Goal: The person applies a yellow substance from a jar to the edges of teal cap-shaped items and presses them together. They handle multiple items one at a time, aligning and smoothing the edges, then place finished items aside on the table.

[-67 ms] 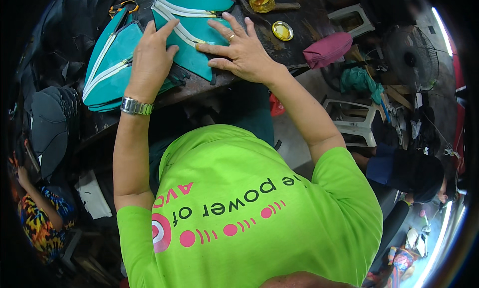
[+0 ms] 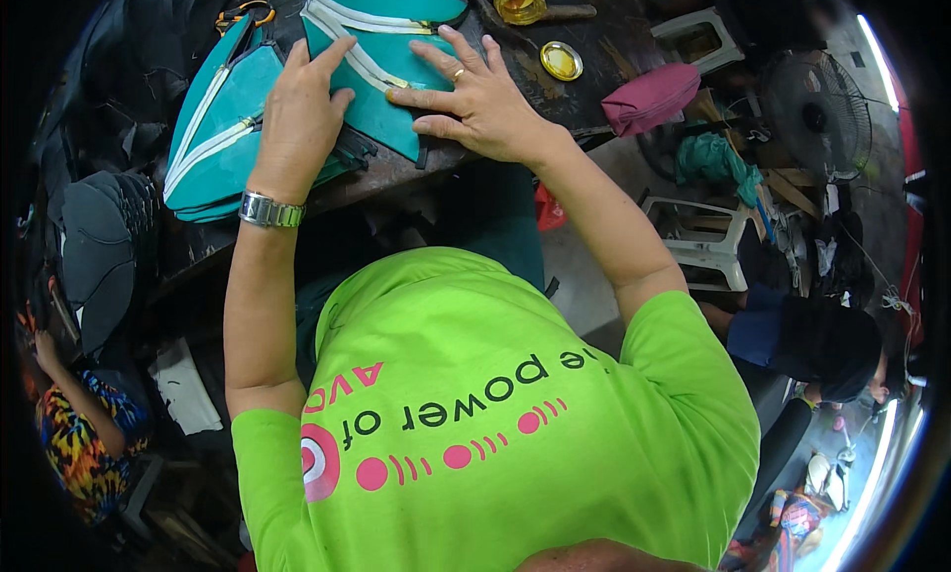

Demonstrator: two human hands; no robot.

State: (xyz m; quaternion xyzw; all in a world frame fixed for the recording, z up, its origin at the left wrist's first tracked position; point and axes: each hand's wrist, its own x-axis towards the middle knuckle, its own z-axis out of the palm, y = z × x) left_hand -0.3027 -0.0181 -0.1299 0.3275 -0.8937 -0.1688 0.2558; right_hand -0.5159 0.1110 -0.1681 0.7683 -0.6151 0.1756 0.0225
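Observation:
A teal fabric piece (image 2: 381, 116) with white zipper-like strips (image 2: 362, 62) folded in a V lies on the dark worktable (image 2: 624, 37). My left hand (image 2: 302, 121) rests at its left edge, index finger stretched onto the white strip and thumb apart. Over its right side my right hand (image 2: 485, 102) spreads its fingers, the index fingertip at the lower end of the strip. Neither hand grips anything. Partly under my left hand is a stack of similar teal pieces (image 2: 213, 126), also with white strips.
Orange-handled scissors (image 2: 248, 15) lie behind the stack. A jar of yellow stuff (image 2: 517, 0), a wooden tool handle (image 2: 570, 11) and a gold lid (image 2: 562, 61) are at the back. A maroon pouch (image 2: 649, 99) sits by the right edge. Other people are at both sides.
My right hand has shifted very slightly left over the teal piece. My left hand stays where it was.

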